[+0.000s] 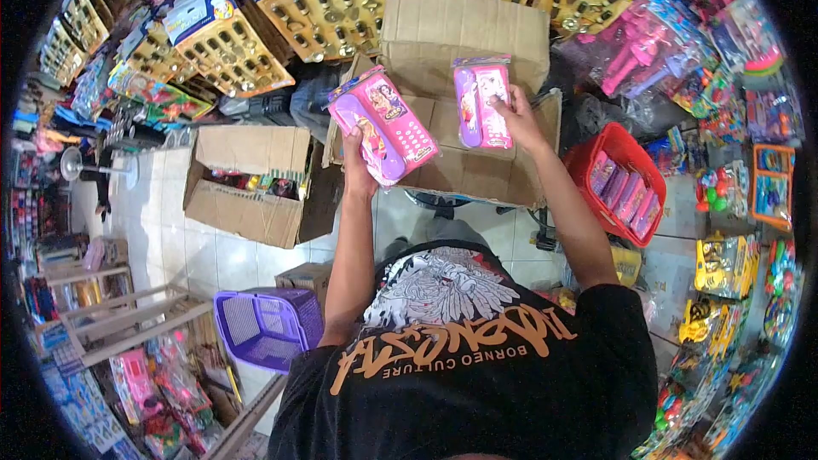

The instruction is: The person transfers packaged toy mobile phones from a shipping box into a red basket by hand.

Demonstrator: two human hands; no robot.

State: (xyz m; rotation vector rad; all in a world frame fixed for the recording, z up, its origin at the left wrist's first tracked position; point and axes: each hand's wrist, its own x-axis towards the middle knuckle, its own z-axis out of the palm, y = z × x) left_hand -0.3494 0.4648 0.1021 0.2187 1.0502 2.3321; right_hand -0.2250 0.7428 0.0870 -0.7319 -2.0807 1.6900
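Note:
My left hand (358, 169) grips a pink toy telephone (399, 123) with a purple handset, sealed in clear plastic and tilted over the box. In my right hand (518, 117) is a second, smaller-looking packaged toy telephone (484, 85), also pink and purple, held upright with the thumb across its front. The two packs are apart. Below and behind them stands an open cardboard box (460, 172), its far flap (464, 30) raised. What lies deep inside that box is hidden from me.
At right, a red basket (596, 204) holds several pink packs (626, 192). Left of me are another open carton (247, 223) with packaged goods and a purple basket (294, 311). Kitchen play sets (319, 13) line the back; hanging toys (724, 264) crowd the right.

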